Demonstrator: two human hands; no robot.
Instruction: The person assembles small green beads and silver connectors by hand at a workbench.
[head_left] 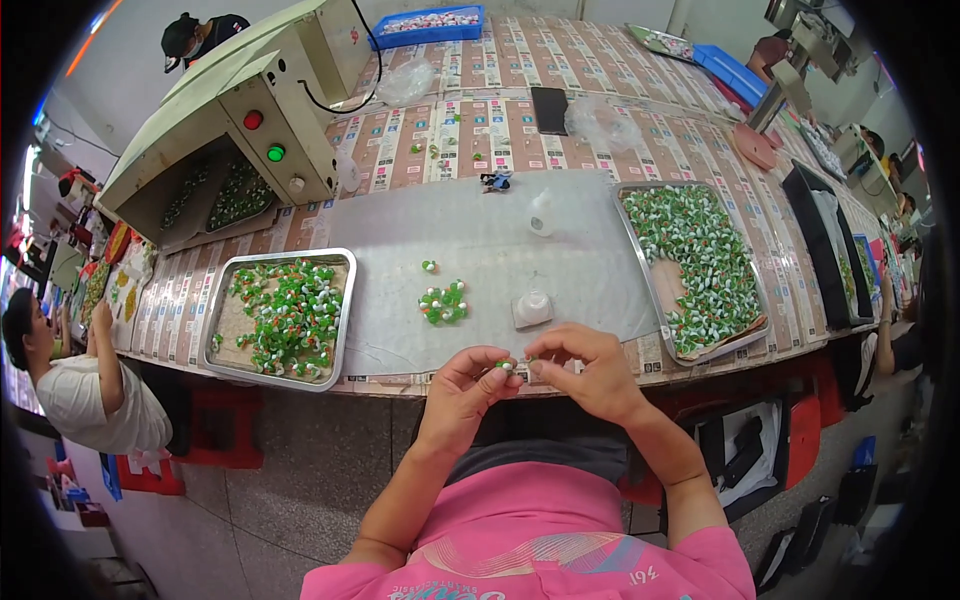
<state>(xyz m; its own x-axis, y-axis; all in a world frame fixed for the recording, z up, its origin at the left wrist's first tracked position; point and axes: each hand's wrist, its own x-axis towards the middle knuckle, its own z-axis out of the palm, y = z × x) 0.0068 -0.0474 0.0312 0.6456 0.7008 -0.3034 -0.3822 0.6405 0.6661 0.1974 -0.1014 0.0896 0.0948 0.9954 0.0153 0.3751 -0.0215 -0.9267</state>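
Note:
My left hand (462, 388) pinches a small green-and-white figurine piece (507, 366) between thumb and fingertips, just off the table's front edge. Close beside it, my right hand (595, 378) has its thumb and forefinger pressed together; whatever lies between them is too small to make out. Beyond my hands, a little cluster of green-and-white pieces (443, 303) rests on a grey sheet (390, 235), with a single piece (429, 267) behind it. A white rounded lump (534, 305) on a small square base sits just past my right hand.
Metal trays of similar pieces stand left (347, 300) and right (643, 272). A small translucent bottle (540, 213) and a dark blue object (496, 182) are farther back. A beige machine (300, 110) occupies the back left. Another person (95, 395) sits at the left.

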